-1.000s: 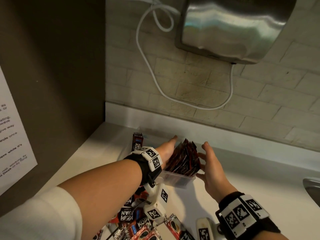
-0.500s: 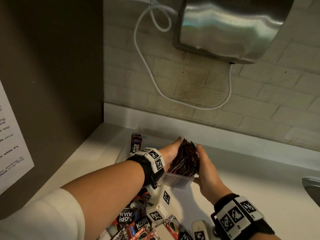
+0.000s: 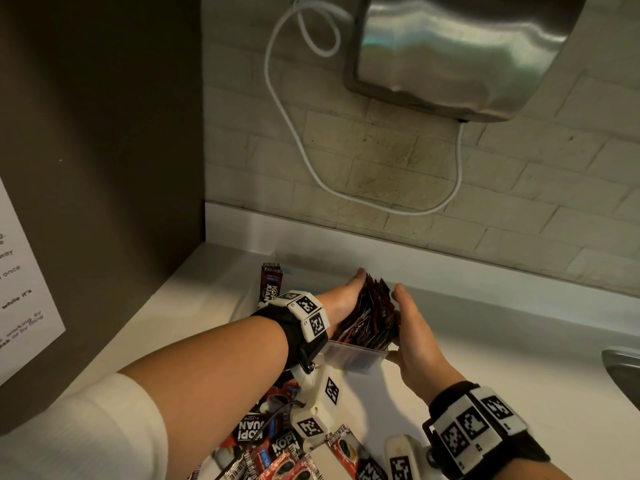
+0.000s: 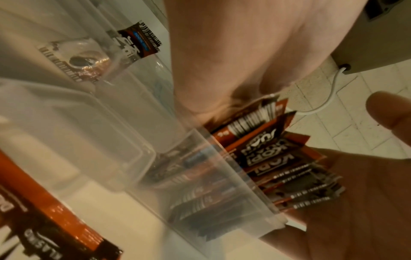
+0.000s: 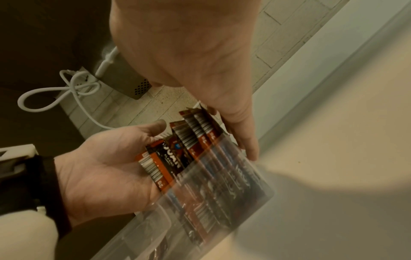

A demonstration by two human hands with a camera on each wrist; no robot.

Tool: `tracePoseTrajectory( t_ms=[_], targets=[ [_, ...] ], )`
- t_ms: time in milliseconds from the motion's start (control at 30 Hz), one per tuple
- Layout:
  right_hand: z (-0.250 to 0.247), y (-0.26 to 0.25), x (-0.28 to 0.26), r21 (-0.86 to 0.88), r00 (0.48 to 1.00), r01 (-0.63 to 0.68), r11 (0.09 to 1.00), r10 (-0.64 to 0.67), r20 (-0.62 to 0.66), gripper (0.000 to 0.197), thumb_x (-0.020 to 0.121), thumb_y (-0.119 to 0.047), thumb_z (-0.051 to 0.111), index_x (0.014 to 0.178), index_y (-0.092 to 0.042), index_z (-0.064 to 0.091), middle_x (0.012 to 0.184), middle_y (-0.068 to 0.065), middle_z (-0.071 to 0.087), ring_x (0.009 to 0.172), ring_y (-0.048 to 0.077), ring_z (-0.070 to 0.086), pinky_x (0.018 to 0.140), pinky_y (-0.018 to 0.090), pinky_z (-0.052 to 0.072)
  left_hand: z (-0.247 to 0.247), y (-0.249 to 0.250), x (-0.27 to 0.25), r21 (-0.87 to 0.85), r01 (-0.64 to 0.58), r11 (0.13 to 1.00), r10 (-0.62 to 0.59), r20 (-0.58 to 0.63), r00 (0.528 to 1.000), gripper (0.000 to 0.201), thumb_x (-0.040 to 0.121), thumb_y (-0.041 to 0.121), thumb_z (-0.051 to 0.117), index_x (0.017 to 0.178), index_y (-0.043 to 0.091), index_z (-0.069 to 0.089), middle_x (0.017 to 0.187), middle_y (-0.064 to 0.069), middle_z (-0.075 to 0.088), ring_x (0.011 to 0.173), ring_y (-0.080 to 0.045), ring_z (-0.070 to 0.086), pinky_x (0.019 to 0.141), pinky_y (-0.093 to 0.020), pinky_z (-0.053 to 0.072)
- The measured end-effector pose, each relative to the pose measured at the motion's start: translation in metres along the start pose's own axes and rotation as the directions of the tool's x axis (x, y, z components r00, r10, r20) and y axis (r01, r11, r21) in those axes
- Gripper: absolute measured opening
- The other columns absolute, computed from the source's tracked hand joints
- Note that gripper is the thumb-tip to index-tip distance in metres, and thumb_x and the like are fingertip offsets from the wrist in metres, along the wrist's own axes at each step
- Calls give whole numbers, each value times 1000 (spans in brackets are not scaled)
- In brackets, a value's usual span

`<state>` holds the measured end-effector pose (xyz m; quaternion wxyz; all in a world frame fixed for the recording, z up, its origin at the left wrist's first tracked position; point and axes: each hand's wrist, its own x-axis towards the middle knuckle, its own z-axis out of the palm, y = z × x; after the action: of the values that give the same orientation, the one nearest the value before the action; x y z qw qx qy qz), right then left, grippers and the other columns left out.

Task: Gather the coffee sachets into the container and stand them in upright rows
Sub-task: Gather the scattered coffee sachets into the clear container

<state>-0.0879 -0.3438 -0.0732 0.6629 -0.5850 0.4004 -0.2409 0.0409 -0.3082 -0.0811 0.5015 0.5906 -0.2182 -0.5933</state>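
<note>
From the head camera, the squaring-up step is judged to be in hand: a pack of coffee sachets (image 3: 369, 315) stands upright in a clear plastic container (image 3: 356, 356) near the back edge of the bench (image 3: 519, 358). The left hand (image 3: 341, 299) is laid flat against the pack's left side and the right hand (image 3: 410, 327) flat against its right, fingers straight, so the pack is pressed between them. A heap of loose sachets (image 3: 273, 445) lies at the front edge of the bench, under the left forearm, and one single sachet (image 3: 270, 282) lies apart near the back left corner. These are yet to be gathered, so the task is judged to be only partly done. A hand dryer (image 3: 457, 53) with a white cable (image 3: 301, 140) hangs on the tiled wall, well above; a sink rim (image 3: 623, 368) shows at the right edge. Neither is in the way.

From the left wrist, the sachet tops (image 4: 262, 146) are seen fanned and uneven above the container wall (image 4: 222, 176), some leaning.

From the right wrist, the same pack (image 5: 189, 146) is seen held between both open palms, the right fingers (image 5: 246, 140) reaching down along the container's far side.

The next move is judged to call for the leaning tops to be straightened, and then for one hand to be freed for the loose heap without the row tipping over.
</note>
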Motion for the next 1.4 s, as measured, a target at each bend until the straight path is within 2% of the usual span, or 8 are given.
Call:
tracePoseTrajectory(
  t_ms=[267, 533, 700, 933, 1033, 1133, 1267, 1400],
  targets=[
    [-3, -2, -1, -1, 1000, 6, 1000, -6, -26, 31, 94, -58, 38, 117, -37, 41, 106, -15, 57, 110, 17, 55, 82, 41, 42, -8, 1, 3, 47, 0, 999, 4, -77, 997, 105, 71, 90, 25, 143, 17, 46, 141, -17, 52, 127, -33, 52, 111, -51, 36],
    [1, -4, -5, -24, 1000, 2, 1000, -3, -10, 33, 93, -60, 38, 118, -38, 40, 115, -6, 58, 107, 14, 57, 71, 35, 44, -4, -1, -1, 102, 8, 995, -8, 1, 1000, 96, 79, 86, 24, 139, 15, 50, 133, -17, 59, 119, -31, 59, 108, -46, 41],
    [-1, -5, -6, -29, 1000, 8, 1000, -8, -18, 35, 92, -60, 38, 118, -38, 41, 120, -6, 57, 114, 20, 56, 86, 44, 45, -8, -2, 8, 106, 24, 994, -22, -13, 1000, 110, 64, 92, 28, 142, 17, 47, 133, -18, 58, 119, -33, 59, 108, -49, 41],
    [-5, -7, -5, -38, 1000, 20, 999, -21, -20, 38, 92, -61, 37, 122, -38, 40, 124, -8, 52, 121, 24, 50, 104, 56, 36, -2, 7, -18, 155, 13, 988, 8, -135, 991, 92, 86, 79, 15, 154, 18, 21, 157, -15, 27, 144, -32, 28, 118, -47, 21],
    [-10, -13, -10, -94, 992, 84, 992, -92, -87, 47, 93, -57, 39, 131, -28, 43, 125, -4, 50, 116, 26, 50, 95, 48, 41, -3, 15, -44, 312, -33, 949, 109, -228, 968, 76, 96, 66, 19, 155, 18, 15, 161, -11, 16, 146, -31, 20, 117, -45, 17],
    [-19, -26, -21, -176, 929, 293, 940, -324, -179, 23, 95, -36, 50, 101, -15, 56, 101, 4, 62, 93, 22, 58, 75, 35, 44, -16, 24, -76, 512, -141, 847, 298, -237, 925, 55, 100, 44, 42, 145, 12, 40, 150, -10, 41, 134, -24, 41, 102, -30, 32],
    [-38, -33, -39, -351, 904, 426, 834, -413, 115, 23, 91, -14, 60, 77, 5, 57, 69, 9, 57, 66, 18, 52, 60, 24, 40, -48, 18, -121, 684, -190, 704, 455, -229, 861, 28, 93, 28, 60, 116, 14, 66, 119, -2, 65, 111, -18, 58, 79, -23, 40],
    [-41, -23, -65, -620, 830, 466, 631, -69, 553, 16, 83, -22, 73, 80, -7, 68, 72, 1, 67, 66, 9, 59, 64, 22, 48, -82, -16, -174, 764, -71, 641, 408, -261, 875, 15, 84, 32, 71, 97, 26, 67, 99, 5, 69, 100, -16, 63, 85, -29, 46]
  ],
)
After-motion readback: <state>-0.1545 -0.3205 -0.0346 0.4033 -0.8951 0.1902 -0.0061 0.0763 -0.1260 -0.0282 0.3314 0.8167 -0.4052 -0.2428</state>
